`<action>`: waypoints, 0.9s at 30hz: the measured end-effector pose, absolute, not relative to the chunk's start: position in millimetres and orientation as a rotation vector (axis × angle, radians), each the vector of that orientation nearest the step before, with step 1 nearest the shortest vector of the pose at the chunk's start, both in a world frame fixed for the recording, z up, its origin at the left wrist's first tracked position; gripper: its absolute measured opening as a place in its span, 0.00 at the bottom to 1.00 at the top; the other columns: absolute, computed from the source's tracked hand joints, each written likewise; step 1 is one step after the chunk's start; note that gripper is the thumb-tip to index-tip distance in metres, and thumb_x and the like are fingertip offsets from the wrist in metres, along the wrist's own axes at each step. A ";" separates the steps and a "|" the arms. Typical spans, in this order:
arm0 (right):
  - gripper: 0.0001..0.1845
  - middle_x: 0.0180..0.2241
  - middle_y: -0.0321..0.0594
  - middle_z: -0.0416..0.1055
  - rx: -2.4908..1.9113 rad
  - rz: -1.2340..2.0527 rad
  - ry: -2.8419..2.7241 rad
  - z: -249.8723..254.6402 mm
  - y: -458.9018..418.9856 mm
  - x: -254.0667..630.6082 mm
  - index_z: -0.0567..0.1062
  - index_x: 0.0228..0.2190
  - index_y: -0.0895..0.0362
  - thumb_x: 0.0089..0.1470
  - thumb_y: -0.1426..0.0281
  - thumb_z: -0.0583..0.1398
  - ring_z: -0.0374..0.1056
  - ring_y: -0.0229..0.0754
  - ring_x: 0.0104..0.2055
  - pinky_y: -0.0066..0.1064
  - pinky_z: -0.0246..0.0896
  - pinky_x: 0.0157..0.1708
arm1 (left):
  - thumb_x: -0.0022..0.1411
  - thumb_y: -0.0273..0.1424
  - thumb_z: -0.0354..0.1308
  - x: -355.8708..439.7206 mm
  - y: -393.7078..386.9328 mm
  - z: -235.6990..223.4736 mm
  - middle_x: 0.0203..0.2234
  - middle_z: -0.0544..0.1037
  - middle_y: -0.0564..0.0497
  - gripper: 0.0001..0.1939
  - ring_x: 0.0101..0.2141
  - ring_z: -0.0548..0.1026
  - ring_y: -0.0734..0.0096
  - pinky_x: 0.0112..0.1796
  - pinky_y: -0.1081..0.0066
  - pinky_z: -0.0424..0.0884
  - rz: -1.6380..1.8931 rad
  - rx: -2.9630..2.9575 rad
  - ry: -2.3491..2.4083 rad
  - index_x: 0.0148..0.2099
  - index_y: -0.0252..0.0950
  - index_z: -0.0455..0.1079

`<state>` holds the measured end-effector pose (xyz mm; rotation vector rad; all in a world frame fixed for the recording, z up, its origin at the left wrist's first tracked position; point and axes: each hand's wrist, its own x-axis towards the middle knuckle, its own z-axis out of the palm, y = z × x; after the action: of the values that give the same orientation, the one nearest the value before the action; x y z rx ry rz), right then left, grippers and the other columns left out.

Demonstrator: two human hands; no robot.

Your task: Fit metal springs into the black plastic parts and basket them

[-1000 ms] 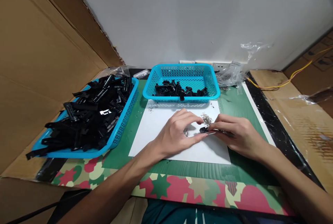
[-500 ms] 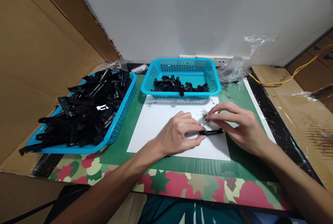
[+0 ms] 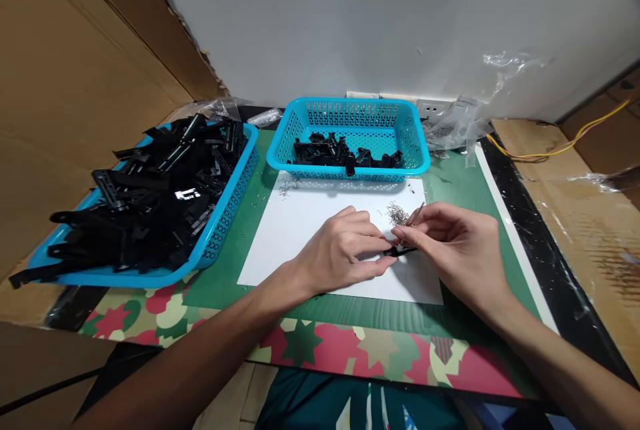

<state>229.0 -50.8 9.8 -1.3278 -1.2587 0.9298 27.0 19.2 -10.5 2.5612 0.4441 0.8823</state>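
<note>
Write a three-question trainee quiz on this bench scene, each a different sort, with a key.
1. True or false: the blue perforated plastic basket at the left is fuller of black parts than the blue perforated plastic basket at the back.

2. What do the fingers of the left hand grip?
A) a yellow cable
B) a slim black part
C) a clear plastic bag

3. Fill in: the pile of thin, silvery metal pieces beside the right hand lies on the ____.

Key:
1. True
2. B
3. flat white sheet

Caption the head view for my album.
Left hand pinching a black part over white paper, right hand beside tiny metal pieces.
</note>
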 end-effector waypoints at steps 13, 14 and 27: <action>0.07 0.24 0.34 0.80 -1.452 0.454 -1.640 12.6 -62.9 221.6 0.78 0.31 0.53 0.60 0.68 0.69 0.79 0.41 0.24 0.29 0.74 0.25 | 0.68 0.29 0.64 25.5 16.4 -8.4 0.29 0.84 0.52 0.07 0.31 0.75 0.68 0.37 0.64 0.65 0.755 2.505 0.462 0.35 0.37 0.80; 0.07 0.24 0.35 0.80 -1.450 0.444 -1.653 12.2 -63.7 221.0 0.78 0.31 0.53 0.61 0.67 0.68 0.79 0.41 0.24 0.29 0.74 0.25 | 0.68 0.29 0.63 25.5 16.1 -8.1 0.28 0.84 0.52 0.07 0.30 0.75 0.68 0.37 0.64 0.65 0.746 2.504 0.469 0.35 0.37 0.79; 0.09 0.32 0.37 0.75 -1.384 0.635 -1.454 18.2 -31.1 249.5 0.79 0.42 0.54 0.69 0.65 0.59 0.68 0.41 0.32 0.34 0.63 0.31 | 0.67 0.31 0.63 11.9 18.8 13.0 0.34 0.81 0.51 0.05 0.30 0.72 0.72 0.37 0.66 0.70 1.125 2.112 0.851 0.44 0.36 0.77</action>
<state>249.5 -31.1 18.2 -1.3839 -1.4541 0.6350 11.9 18.8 13.0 2.1121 0.8512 1.1254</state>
